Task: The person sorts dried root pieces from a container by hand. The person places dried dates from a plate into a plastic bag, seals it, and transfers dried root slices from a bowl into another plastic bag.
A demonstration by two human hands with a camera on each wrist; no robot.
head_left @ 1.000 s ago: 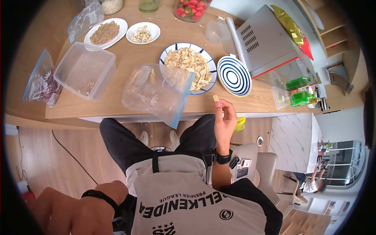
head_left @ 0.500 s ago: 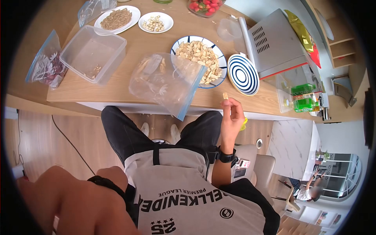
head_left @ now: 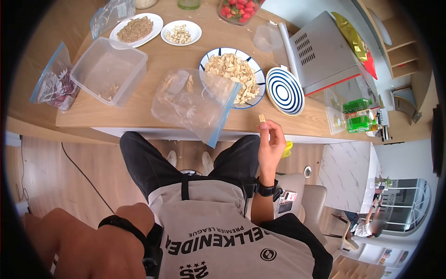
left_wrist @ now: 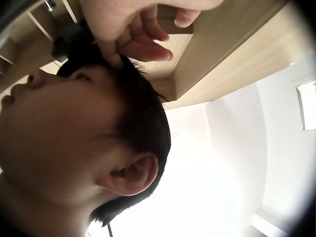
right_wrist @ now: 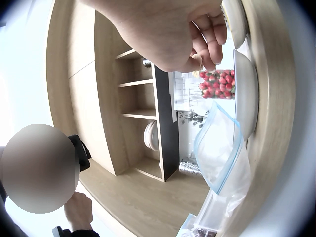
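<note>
My right hand pinches a small pale dried slice between thumb and fingertips, above the table's front edge. Just beyond it stands a blue-striped bowl heaped with similar dried slices. A clear zip bag leans over the bowl's near rim and hangs past the table edge. To the right of the bowl is a plate with blue rings. My left hand is raised to my head, its fingers loosely bent and touching the hair by the forehead; they hold nothing that shows.
On the left are an open plastic box with a few crumbs, a zip bag of dark red pieces and two white plates of dried goods. A strawberry container stands at the back. A grey appliance fills the right side.
The head view has swung slightly, shifting the whole table in the picture. My right hand keeps its pinch on the slice. The raised left hand has shifted a little.
</note>
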